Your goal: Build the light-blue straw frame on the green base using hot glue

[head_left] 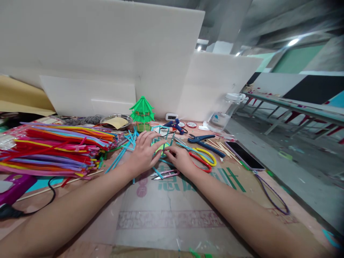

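Note:
A small box-like frame of light-blue pipe cleaners (168,135) stands on the cardboard mat, with a yellow-green piece (160,149) at its base. My left hand (143,150) reaches round the frame's left side, fingers spread and fingertips on it. On the near right side my right hand (179,157) has thumb and forefinger pinched at a lower edge of the frame; the exact contact is hidden. Loose blue pipe cleaners (117,160) lie beside my left wrist. Pink-handled thread snips (169,174) rest just below my hands, and red-and-yellow-handled scissors (208,157) to the right.
Bundled colourful pipe cleaners (53,150) cover the left. Behind my hands stand a green tree-like pavilion (142,114) and a blue glue gun (176,125). Dark-blue pliers (205,142), wooden sticks (221,148), a phone (244,156) and a clear jug (221,114) are on the right.

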